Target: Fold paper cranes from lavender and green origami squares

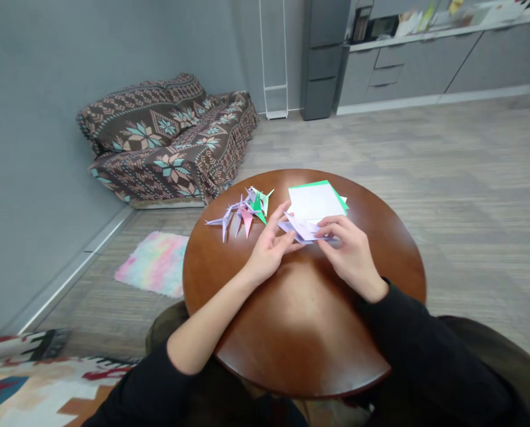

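Between my hands, just above the table, is a partly folded sheet of lilac origami paper [304, 230] with pointed flaps. My left hand [271, 243] grips its left side, thumb in front and fingers behind. On the right side, my right hand [344, 244] pinches the paper between thumb and fingertips. Right behind the paper lies a stack of square origami sheets [316, 200], white on top with green edges showing beneath. To the left stand several folded paper cranes in lilac [224, 223], pink [246, 218], green [258, 209] and pale green [265, 199], close together.
The round brown wooden table [309, 332] is in front of me. Beyond it are a sofa [171, 142] under a patterned cover and a fluffy pastel rug [153, 264] on the floor. A grey fridge [325, 59] and kitchen cabinets [416, 65] line the far wall.
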Available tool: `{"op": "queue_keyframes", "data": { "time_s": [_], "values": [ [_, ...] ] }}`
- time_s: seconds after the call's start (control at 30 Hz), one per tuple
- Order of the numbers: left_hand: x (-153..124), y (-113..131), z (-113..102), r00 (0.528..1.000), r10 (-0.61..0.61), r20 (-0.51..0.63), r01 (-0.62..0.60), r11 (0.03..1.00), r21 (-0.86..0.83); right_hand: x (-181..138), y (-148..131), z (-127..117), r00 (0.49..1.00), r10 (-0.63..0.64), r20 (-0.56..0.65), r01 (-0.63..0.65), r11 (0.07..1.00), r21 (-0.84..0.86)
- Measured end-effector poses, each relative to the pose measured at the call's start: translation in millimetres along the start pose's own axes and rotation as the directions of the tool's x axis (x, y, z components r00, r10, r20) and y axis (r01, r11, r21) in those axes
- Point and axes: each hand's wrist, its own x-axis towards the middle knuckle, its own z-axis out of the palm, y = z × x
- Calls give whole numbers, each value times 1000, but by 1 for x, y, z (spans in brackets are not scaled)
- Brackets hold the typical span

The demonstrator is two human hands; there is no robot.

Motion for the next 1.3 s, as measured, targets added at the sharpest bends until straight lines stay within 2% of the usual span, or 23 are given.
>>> {"op": "queue_keyframes", "data": {
  "time_s": [0.13, 0.23, 0.4, 0.53, 0.6, 0.7, 0.77, 0.83, 0.9, 1.0, 1.13, 1.3],
  "values": [
    [3, -2, -2, 997, 13, -73, -12, 1000, 22, -1, -3, 0, 991, -105, 85, 110, 993, -51],
    [5, -6, -5, 989, 0, -148, 7, 999, 51, -1, -4, 0, 986, -120, 119, 123, 992, -14],
    [8, -9, -9, 981, 4, -192, 20, 993, 120, -1, -9, -1, 990, -31, 137, 23, 998, 60],
    [8, -8, -9, 985, -1, -175, 28, 988, 154, -2, -8, -1, 990, 9, 142, -17, 998, 60],
    [7, -7, -10, 989, -35, -146, 57, 988, 147, -3, -7, 1, 984, 93, 151, -110, 988, 108],
    [5, -5, -11, 991, -101, -93, 106, 993, 50, -5, -5, 3, 914, 296, 278, -370, 889, 268],
    [3, -4, -11, 989, -142, -49, 141, 989, -37, -7, -6, 3, 849, 401, 343, -518, 759, 395],
    [2, -3, -12, 986, -166, 14, 167, 981, -97, -10, -8, 3, 801, 476, 362, -598, 624, 503],
    [1, -2, -12, 983, -165, 79, 172, 979, -106, -15, -11, 1, 775, 517, 362, -624, 541, 564],
    [-2, -6, -11, 979, -171, 113, 178, 982, -56, -24, -17, -1, 767, 540, 347, -626, 508, 592],
    [-15, -13, -7, 980, -200, 9, 200, 978, -56, -38, -27, -4, 745, 583, 324, -630, 457, 627],
    [-48, -14, -2, 979, -197, -44, 194, 979, -67, -55, -45, -5, 757, 561, 335, -627, 480, 613]
  ]
}}
